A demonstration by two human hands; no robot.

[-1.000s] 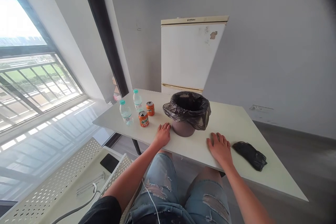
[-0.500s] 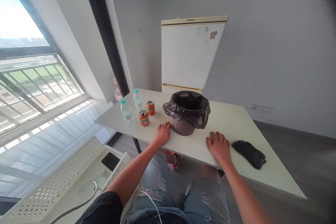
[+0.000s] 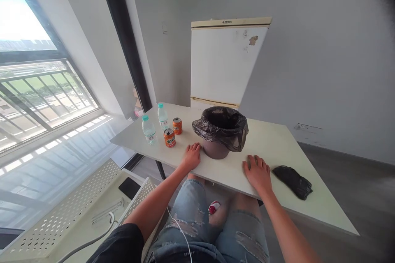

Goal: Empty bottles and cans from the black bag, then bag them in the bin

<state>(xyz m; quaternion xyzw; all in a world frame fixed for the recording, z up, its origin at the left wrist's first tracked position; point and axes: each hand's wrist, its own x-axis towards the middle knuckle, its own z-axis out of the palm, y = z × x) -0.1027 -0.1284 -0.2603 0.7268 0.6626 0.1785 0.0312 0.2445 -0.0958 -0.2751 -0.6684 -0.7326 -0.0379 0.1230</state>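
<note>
My left hand [image 3: 191, 156] lies flat and open on the white table [image 3: 271, 144], just left of a small brown bin [image 3: 215, 150] lined with a black bag [image 3: 222, 129]. My right hand [image 3: 257, 174] rests palm down, fingers apart, near the table's front edge to the right of the bin. Neither hand holds anything. A folded black bag [image 3: 292, 181] lies on the table just right of my right hand. Two water bottles [image 3: 149, 130] and two orange cans [image 3: 169, 138] stand left of my left hand.
A white fridge [image 3: 225, 63] stands against the grey wall behind the table. A window with a railing fills the left. A white perforated shelf [image 3: 70, 209] with a phone [image 3: 129, 188] and a cable sits low at my left.
Both hands stay flat on the table. My legs shift under the table and the view drifts slightly.
</note>
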